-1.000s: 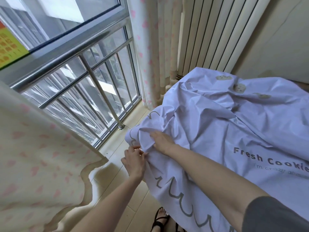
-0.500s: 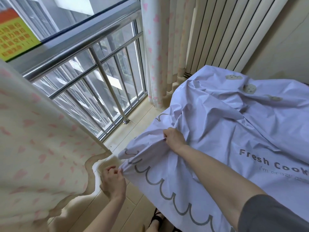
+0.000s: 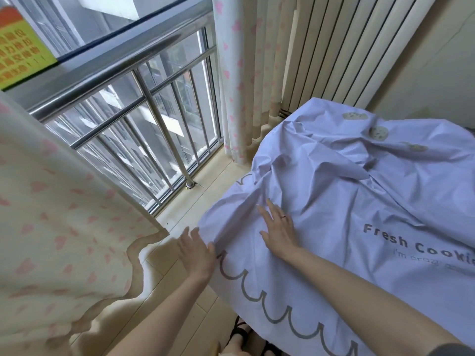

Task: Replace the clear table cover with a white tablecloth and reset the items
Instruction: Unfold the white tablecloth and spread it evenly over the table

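Observation:
A white tablecloth [image 3: 359,201] with a grey scalloped border, cookie prints and the words "Fresh Cookie" lies rumpled over the table, which is hidden beneath it. My right hand [image 3: 279,231] lies flat on the cloth near its left corner, fingers straight, a ring on one finger. My left hand [image 3: 196,249] is at the cloth's hanging left edge, fingers straight, its thumb side touching the fabric. No clear cover or table items are in view.
A cream curtain with pink hearts [image 3: 51,227] hangs at the left, and another curtain panel [image 3: 241,80] beside a ribbed radiator [image 3: 347,52]. A window with a steel railing [image 3: 144,104] runs along the tiled floor [image 3: 180,214]. My sandalled foot [image 3: 241,337] shows under the cloth.
Both hands have let go of the pinched cloth corner and opened. The corner now hangs down over the table edge, and my right hand lies flat on the cloth.

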